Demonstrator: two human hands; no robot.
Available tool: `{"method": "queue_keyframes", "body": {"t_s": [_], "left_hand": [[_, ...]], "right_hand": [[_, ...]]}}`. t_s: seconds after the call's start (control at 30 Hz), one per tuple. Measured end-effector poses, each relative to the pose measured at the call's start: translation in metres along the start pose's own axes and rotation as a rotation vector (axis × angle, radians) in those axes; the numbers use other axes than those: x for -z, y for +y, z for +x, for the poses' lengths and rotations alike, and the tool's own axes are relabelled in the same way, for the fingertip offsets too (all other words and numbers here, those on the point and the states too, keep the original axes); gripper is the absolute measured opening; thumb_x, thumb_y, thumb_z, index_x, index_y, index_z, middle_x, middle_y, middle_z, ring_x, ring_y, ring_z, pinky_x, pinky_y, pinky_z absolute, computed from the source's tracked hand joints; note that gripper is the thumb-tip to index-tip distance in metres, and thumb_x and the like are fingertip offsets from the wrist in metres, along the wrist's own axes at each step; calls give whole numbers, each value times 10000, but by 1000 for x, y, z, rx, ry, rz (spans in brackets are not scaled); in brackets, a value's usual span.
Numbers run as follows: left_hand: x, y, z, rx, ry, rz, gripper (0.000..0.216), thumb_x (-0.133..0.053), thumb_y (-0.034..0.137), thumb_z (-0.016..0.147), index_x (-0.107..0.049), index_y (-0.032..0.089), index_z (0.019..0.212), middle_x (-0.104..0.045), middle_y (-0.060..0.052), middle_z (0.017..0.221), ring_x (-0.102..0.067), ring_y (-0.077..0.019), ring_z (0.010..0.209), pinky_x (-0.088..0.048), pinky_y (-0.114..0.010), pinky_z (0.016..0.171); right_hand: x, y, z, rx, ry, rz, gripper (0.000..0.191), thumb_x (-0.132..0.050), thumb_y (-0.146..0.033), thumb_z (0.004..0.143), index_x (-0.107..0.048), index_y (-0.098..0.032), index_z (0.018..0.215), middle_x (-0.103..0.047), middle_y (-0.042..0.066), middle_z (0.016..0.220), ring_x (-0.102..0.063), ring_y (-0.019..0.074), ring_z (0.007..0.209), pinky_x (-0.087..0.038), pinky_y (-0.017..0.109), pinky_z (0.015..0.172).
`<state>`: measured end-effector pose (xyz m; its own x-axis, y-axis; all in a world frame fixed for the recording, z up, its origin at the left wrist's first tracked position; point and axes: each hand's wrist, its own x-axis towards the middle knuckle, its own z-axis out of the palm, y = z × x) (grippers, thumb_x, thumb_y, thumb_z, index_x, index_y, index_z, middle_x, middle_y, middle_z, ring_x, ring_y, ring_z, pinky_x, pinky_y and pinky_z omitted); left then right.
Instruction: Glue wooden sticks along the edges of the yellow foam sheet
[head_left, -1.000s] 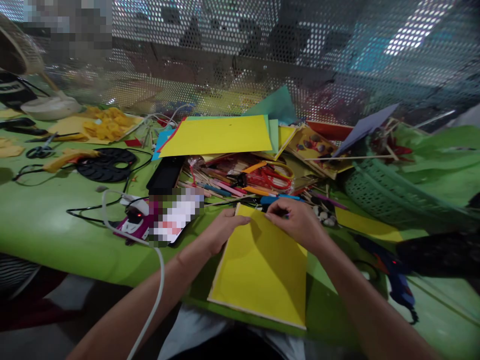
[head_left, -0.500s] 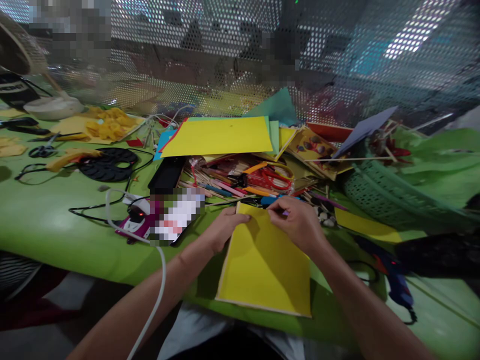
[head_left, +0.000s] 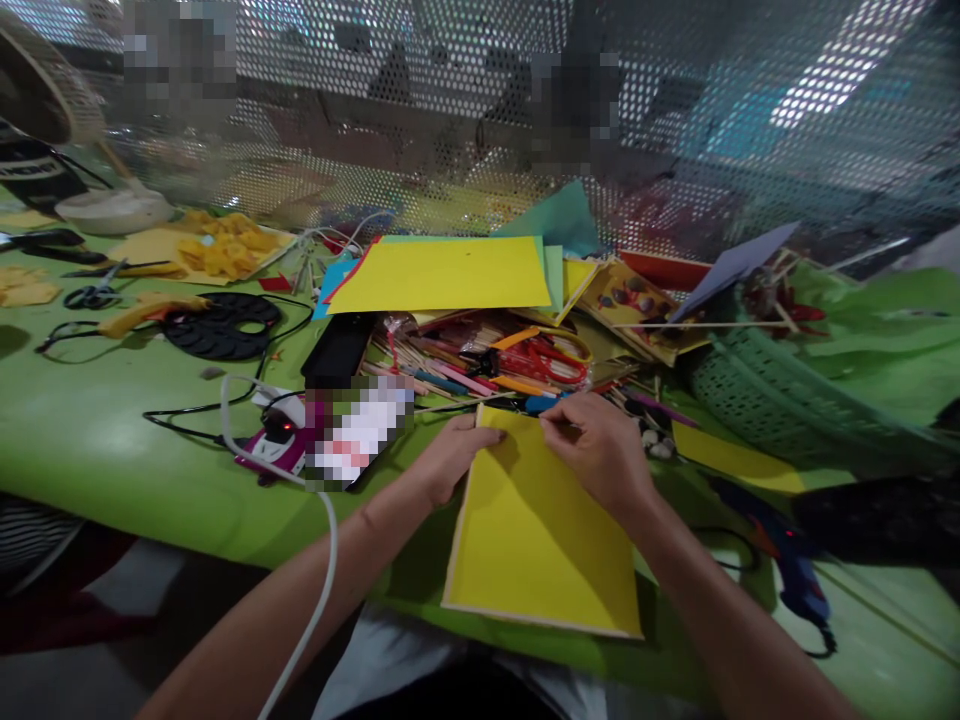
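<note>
A flat board faced with yellow paper lies tilted in front of me, near the table's front edge, with pale edges along its left and bottom sides. My left hand grips its upper left edge, thumb on the yellow face and the other fingers out of sight beneath. At the top edge, my right hand is closed in a pinch, thumb and fingertips against the paper. Whatever those fingertips hold is too small or hidden to make out.
Sheets of coloured paper cover a heap of sticks and red-handled scissors. A power strip and a phone lie left, a glue gun and green basket right. A white cable crosses above my left forearm.
The view has shifted slightly, so most things sit a little further right. Both hands keep their places on the yellow board. A purple speck by my right fingers no longer shows.
</note>
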<state>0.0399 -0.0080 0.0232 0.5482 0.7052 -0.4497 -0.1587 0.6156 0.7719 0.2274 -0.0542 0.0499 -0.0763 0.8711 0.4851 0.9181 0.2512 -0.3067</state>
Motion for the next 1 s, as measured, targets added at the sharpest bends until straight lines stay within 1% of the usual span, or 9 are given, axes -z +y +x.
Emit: {"method": "queue_keyframes", "body": {"t_s": [0.2, 0.3, 0.43, 0.6, 0.67, 0.73, 0.77, 0.9, 1.0], "left_hand": [[-1, 6, -4, -6, 44, -29, 247, -706, 227, 597, -738, 96, 804, -739, -100, 696, -681, -206, 573, -533, -280, 558], [2, 8, -4, -9, 73, -40, 227, -705, 221, 596, -734, 95, 782, -730, -98, 666, -672, -209, 544, -532, -291, 541], [6, 7, -3, -19, 82, -36, 234, -700, 215, 606, -739, 92, 801, -733, -99, 678, -669, -201, 537, -523, -281, 526], [8, 5, -1, -7, 94, -23, 246, -710, 216, 622, -744, 99, 835, -739, -94, 698, -667, -192, 542, -523, -281, 538], [8, 5, -1, 8, 98, -11, 253, -713, 222, 626, -745, 103, 847, -740, -94, 701, -667, -193, 544, -521, -282, 535], [7, 5, -1, 17, 86, 4, 256, -719, 231, 628, -746, 105, 849, -740, -92, 702, -660, -186, 535, -516, -278, 529], [7, 5, -1, 23, 78, 12, 252, -721, 234, 629, -747, 106, 845, -739, -90, 700, -655, -181, 528, -515, -275, 529], [6, 5, -2, 22, 30, 28, 242, -717, 246, 635, -750, 108, 832, -737, -82, 699, -654, -169, 538, -516, -265, 549], [5, 5, -4, 21, 1, 54, 240, -722, 262, 636, -749, 114, 823, -737, -74, 707, -652, -163, 545, -504, -254, 543]], "right_hand": [[1, 4, 0, 101, 110, -153, 163, -547, -129, 834, -606, -202, 701, -645, 33, 709, -577, 195, 712, -422, 311, 710], [7, 14, 3, 57, 144, -119, 143, -568, -147, 845, -615, -197, 720, -646, 33, 721, -589, 193, 722, -436, 307, 718], [15, 27, 5, -63, 157, -21, 98, -613, -186, 835, -630, -199, 740, -649, 24, 738, -600, 183, 717, -442, 295, 698], [17, 29, 5, -196, 45, 85, 193, -632, -322, 860, -626, -208, 705, -629, 6, 662, -560, 166, 618, -402, 284, 598], [16, 28, 5, -196, -8, 148, 101, -627, -291, 857, -676, -204, 840, -692, 24, 790, -590, 166, 657, -431, 286, 630], [15, 26, 6, -179, -64, 229, 148, -614, -255, 860, -694, -208, 976, -723, 40, 935, -628, 170, 730, -460, 291, 688], [14, 24, 6, -167, -101, 259, 157, -609, -252, 865, -700, -212, 987, -727, 40, 957, -638, 172, 760, -465, 292, 709], [13, 19, 4, -136, -234, 260, 101, -652, -291, 847, -705, -214, 809, -711, 18, 819, -636, 180, 773, -439, 286, 697], [12, 16, 4, -150, -270, 231, 113, -651, -274, 835, -682, -205, 751, -687, 11, 761, -612, 170, 714, -411, 283, 654]]}}
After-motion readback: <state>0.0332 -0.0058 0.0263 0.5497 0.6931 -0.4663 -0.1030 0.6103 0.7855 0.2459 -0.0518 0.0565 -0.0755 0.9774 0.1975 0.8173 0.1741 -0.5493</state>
